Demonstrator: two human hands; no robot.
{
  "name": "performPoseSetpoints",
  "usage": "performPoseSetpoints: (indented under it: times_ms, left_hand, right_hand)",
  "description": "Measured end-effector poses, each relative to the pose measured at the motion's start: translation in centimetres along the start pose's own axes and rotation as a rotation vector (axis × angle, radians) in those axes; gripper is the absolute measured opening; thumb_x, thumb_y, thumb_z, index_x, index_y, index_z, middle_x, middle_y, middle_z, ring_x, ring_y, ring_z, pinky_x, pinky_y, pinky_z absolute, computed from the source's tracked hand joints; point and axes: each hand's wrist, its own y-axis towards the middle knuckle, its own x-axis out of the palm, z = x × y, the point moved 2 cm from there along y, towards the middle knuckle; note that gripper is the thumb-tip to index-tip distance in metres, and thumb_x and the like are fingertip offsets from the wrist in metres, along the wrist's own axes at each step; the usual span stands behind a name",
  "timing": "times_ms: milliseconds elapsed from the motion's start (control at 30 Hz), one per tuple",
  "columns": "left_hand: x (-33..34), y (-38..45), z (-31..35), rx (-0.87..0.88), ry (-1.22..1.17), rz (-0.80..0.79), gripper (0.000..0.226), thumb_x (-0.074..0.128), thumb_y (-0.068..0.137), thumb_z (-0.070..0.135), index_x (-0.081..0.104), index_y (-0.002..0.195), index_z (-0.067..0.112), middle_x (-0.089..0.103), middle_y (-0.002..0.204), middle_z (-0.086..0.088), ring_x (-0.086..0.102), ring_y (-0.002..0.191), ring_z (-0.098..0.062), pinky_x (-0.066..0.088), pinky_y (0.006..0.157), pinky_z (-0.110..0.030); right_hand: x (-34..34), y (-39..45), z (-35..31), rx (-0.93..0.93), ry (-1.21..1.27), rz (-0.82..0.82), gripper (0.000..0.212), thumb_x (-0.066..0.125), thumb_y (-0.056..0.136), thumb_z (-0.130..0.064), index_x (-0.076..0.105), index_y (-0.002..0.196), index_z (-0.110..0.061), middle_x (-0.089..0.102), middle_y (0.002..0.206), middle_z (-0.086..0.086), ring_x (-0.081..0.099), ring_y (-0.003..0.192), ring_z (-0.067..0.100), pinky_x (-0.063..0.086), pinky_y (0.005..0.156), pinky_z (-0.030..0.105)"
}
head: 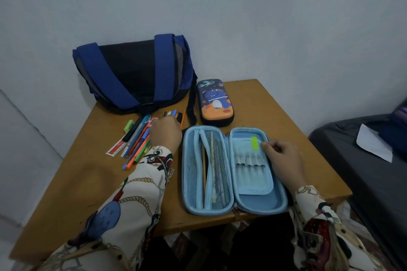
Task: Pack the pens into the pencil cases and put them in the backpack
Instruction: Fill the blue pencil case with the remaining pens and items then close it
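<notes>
A light-blue pencil case (259,204) lies open flat on the wooden table (88,182). Its left half has a mesh pocket with a few pens inside; its right half has a flap with elastic loops and a green tab (254,143). My right hand (283,156) rests on the right half, fingertips pinching the flap's edge beside the green tab. My left hand (165,133) reaches over a pile of loose pens (137,141), fingers curled down onto a small bunch of pens (175,114). A closed dinosaur pencil case (214,102) lies behind. The blue-and-black backpack (134,72) stands at the back.
A green eraser (128,126) and a red-and-white ruler (116,147) lie left of the pens. The backpack's black strap (191,103) trails between the pens and the dinosaur case. A dark bed with white paper (374,145) stands on the right. Walls close in behind.
</notes>
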Motion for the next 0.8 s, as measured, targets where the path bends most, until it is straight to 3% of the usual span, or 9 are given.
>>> performPoseSetpoints:
  times_ms: [133,333,467,533,633,733,800]
  left_hand:
    - [0.1,0.6,0.0,-0.019,0.172,-0.059,0.033,0.052,0.095,0.030,0.067,0.099,0.001,0.068,0.095,-0.017,0.059,0.098,-0.034,0.044,0.080,-0.038]
    - [0.0,1.3,0.6,0.030,0.234,-0.098,0.025,0.052,0.096,0.022,0.064,0.103,0.002,0.067,0.101,-0.015,0.060,0.098,-0.031,0.044,0.081,-0.035]
    - [-0.9,1.1,1.3,0.012,0.156,-0.040,0.031,0.045,0.098,0.027,0.059,0.086,0.003,0.066,0.097,-0.017,0.057,0.095,-0.033,0.040,0.080,-0.039]
    - [-1.7,1.1,1.8,-0.016,0.007,0.049,0.030,0.046,0.098,0.029,0.058,0.095,0.002,0.063,0.096,-0.017,0.057,0.095,-0.034,0.038,0.074,-0.038]
    - [-2.8,0.9,3.2,0.006,-0.446,0.132,0.020,0.049,0.099,0.027,0.050,0.107,0.008,0.060,0.087,-0.007,0.059,0.080,-0.024,0.037,0.065,-0.030]
    - [-2.9,0.5,6.1,0.084,-0.840,0.005,0.027,0.049,0.099,0.017,0.038,0.123,0.015,0.061,0.076,-0.005,0.059,0.062,-0.011,0.041,0.060,-0.023]
    - [-2.1,0.1,7.9,0.097,-0.972,-0.170,0.046,0.053,0.095,0.009,0.030,0.133,0.021,0.058,0.077,-0.005,0.058,0.061,-0.010,0.045,0.058,-0.023]
  right_hand:
    - [0.1,0.1,0.1,0.002,0.001,-0.002,0.036,0.058,0.084,-0.048,0.062,0.060,-0.022,0.062,0.063,-0.002,0.058,0.068,0.019,0.047,0.077,0.047]
    - [0.1,0.1,0.3,-0.011,-0.012,-0.002,0.036,0.063,0.090,-0.040,0.061,0.060,-0.022,0.061,0.063,-0.002,0.056,0.068,0.019,0.043,0.077,0.045]
    - [0.2,0.1,0.3,-0.006,-0.003,-0.001,0.035,0.060,0.086,-0.046,0.060,0.059,-0.024,0.058,0.060,-0.002,0.054,0.066,0.019,0.040,0.073,0.041]
    - [0.2,0.1,0.2,-0.005,-0.008,-0.001,0.037,0.058,0.085,-0.048,0.060,0.059,-0.022,0.059,0.061,0.000,0.055,0.066,0.021,0.042,0.073,0.042]
    - [0.1,0.2,0.2,-0.012,-0.003,0.005,0.037,0.060,0.087,-0.045,0.060,0.059,-0.021,0.059,0.060,0.000,0.056,0.065,0.021,0.045,0.074,0.046]
    - [0.2,0.2,0.3,0.002,0.004,-0.001,0.030,0.058,0.084,-0.050,0.062,0.064,-0.029,0.058,0.062,-0.003,0.056,0.068,0.019,0.046,0.077,0.049]
    - [0.1,0.1,0.1,0.007,0.009,0.003,0.029,0.059,0.085,-0.049,0.062,0.063,-0.029,0.059,0.063,-0.003,0.056,0.070,0.019,0.046,0.079,0.049]
